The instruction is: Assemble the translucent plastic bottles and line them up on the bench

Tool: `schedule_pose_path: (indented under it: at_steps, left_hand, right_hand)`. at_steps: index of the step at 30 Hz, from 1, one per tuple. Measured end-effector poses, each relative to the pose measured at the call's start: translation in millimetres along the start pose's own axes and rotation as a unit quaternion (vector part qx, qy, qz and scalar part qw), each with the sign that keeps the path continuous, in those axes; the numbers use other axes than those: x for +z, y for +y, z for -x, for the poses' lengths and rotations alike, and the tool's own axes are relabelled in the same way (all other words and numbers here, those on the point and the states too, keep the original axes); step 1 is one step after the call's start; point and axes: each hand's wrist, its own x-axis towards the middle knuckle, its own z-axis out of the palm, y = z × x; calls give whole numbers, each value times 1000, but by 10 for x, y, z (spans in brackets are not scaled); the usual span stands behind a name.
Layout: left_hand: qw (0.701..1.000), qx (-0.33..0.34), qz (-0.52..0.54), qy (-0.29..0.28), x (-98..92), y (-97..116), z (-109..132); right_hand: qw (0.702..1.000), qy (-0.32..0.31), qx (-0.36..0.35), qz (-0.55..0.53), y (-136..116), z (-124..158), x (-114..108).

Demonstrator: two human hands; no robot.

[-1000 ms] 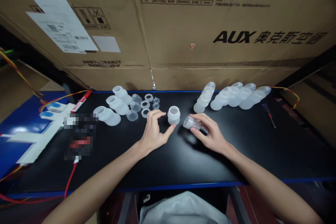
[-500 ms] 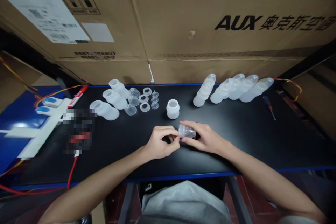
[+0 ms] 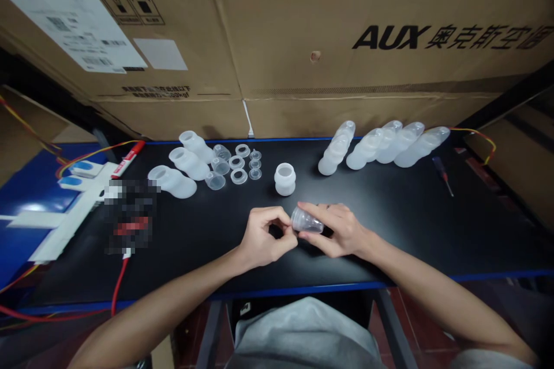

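My right hand (image 3: 340, 229) grips a clear bottle cap (image 3: 308, 221) lying on its side, its wider end facing left with a collar at that end. My left hand (image 3: 269, 237) is closed in a pinch right at that wide end; what its fingertips hold, if anything, is hidden. Just beyond the hands an open white bottle (image 3: 285, 180) stands upright on the black table. To its left lie several small clear nipples (image 3: 255, 164), several screw rings (image 3: 238, 176) and several clear caps (image 3: 215, 180).
Several uncapped white bottles (image 3: 173, 183) stand at the left. Several capped bottles (image 3: 413, 147) stand at the back right, near a screwdriver (image 3: 443, 176). A large cardboard box (image 3: 277, 40) walls the back. A red marker (image 3: 128, 159) and a blurred dark object (image 3: 132, 216) with a red cable lie left.
The cap in my right hand has tilted, its narrow end now lower, and shifted slightly left. My left fingertips stay at its wide end. The things on the table have not moved.
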Motion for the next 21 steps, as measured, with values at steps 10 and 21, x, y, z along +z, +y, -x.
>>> schedule_pose_path:
  at_steps: [10,21]
  left_hand:
    - [974,-170,103,-105,-115,-15,-53]
    - [943,-214,231,-110,-54,-67,8]
  right_hand:
    - [997,-27,23,-73,13,4,47]
    - [993,-43,-91,66,73,65,-105]
